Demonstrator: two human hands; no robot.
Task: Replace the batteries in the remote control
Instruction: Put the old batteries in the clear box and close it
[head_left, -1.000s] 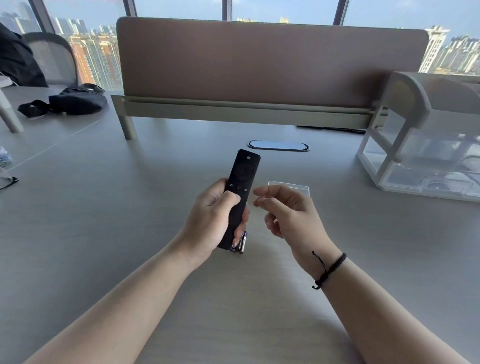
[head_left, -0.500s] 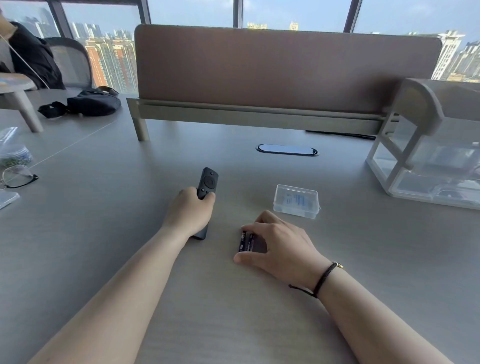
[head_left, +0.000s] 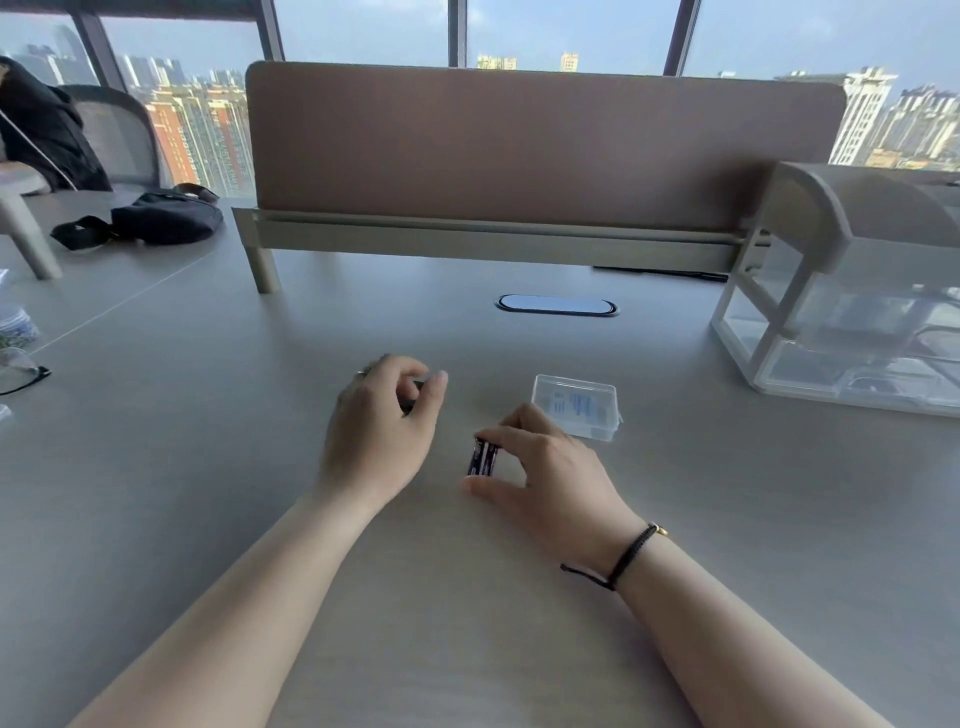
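Fingers (head_left: 511, 434) now pinch the batteries (head_left: 483, 457) — remote (head_left: 415, 397) nearly hidden.

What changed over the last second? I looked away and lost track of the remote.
The left hand lowered the remote from upright in the air to the table, where it now covers most of it. The right hand, empty before, dropped and pinched the two batteries lying on the table. The clear plastic case stayed put.

No text is legible (the blue label in the clear plastic case (head_left: 575, 407) is blurred).
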